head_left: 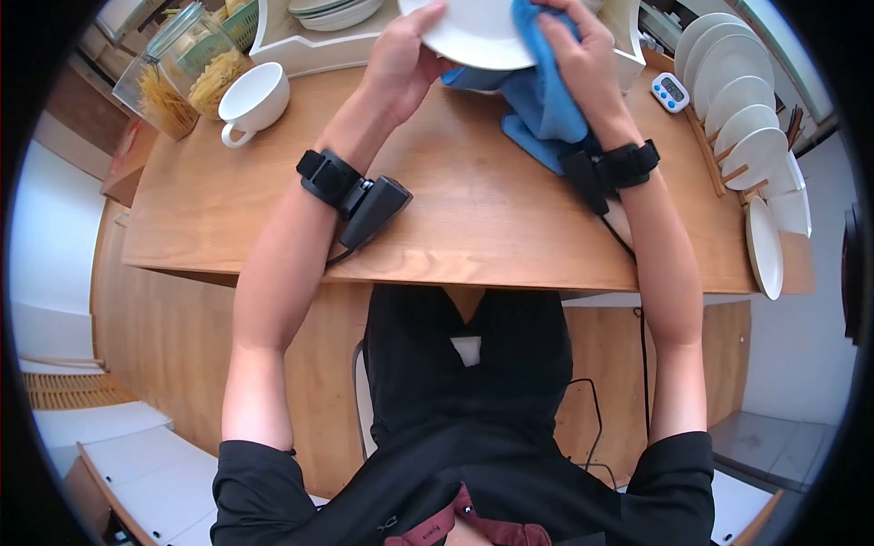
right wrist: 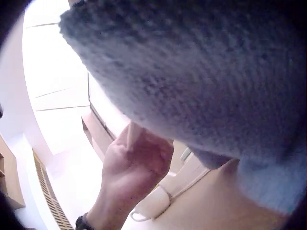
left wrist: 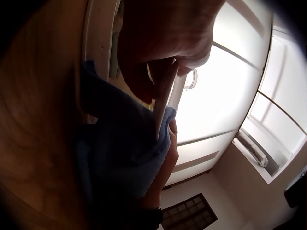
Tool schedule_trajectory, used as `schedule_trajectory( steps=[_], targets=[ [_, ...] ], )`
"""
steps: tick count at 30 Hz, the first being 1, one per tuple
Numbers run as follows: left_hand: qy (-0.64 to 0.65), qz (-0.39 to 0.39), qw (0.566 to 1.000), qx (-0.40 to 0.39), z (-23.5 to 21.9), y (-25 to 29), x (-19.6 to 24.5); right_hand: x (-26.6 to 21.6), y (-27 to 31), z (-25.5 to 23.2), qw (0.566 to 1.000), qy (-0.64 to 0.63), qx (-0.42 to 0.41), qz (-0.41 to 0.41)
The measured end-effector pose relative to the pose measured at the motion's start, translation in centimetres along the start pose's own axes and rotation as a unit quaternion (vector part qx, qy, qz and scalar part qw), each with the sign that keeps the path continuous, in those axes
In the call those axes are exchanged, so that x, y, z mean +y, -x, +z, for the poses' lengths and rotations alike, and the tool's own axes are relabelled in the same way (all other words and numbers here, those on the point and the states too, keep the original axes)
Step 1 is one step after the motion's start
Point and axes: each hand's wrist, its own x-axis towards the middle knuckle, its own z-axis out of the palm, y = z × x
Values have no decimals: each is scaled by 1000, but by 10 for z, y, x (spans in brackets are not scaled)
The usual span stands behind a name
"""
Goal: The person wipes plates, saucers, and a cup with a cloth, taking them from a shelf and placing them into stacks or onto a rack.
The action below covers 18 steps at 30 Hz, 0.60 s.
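At the far side of the table, my left hand [head_left: 399, 68] pinches the left rim of a white plate [head_left: 473, 36], thumb on its upper face. A blue cloth [head_left: 548, 105] is folded over the plate's right edge. My right hand [head_left: 590, 73] grips the plate there through the cloth, whose loose end hangs down toward the tabletop. The left wrist view catches the plate edge-on [left wrist: 164, 100], running from the left fingers into the cloth [left wrist: 124, 143]. In the right wrist view the cloth [right wrist: 192, 76] fills the top and hides most of the plate and the right fingers.
On the left stand a white cup [head_left: 255, 98] and glass containers of pasta [head_left: 217, 84]. A white tray [head_left: 319, 53] with stacked plates is behind the hands. To the right are a blue-and-white timer [head_left: 671, 93] and a wooden rack [head_left: 708, 150] of upright plates.
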Motion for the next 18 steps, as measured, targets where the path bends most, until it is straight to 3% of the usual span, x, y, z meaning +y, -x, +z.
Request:
schedule_trajectory(
  steps=[1, 2, 6, 7, 9, 10, 12, 16, 18],
  targets=[
    [-77, -6, 995, -56, -3, 3, -1, 2, -1, -1, 1000, -14, 26, -5],
    [-155, -12, 982, -112, -5, 5, -1, 4, -2, -1, 990, -122, 46, 58],
    [-239, -70, 956, -157, -9, 4, 5, 3, -4, -19, 998, -38, 19, 46],
    [-236, -71, 957, -155, -9, 4, 5, 3, -4, -20, 998, -38, 16, 48],
    [-230, -60, 968, -78, -9, 3, 9, 2, -4, -22, 998, -62, -28, 18],
    [-237, -9, 971, -22, -2, 7, 7, 1, -3, -21, 997, -56, -50, 14],
    [-243, -5, 970, -28, -8, 0, 10, 0, -5, -23, 995, -22, -96, -28],
    [-235, -19, 972, -11, -15, 0, 2, -4, -3, -15, 998, -22, -59, -6],
    [-233, -16, 972, 7, -18, -5, 1, -4, -3, -11, 999, 10, -29, -32]
  ],
)
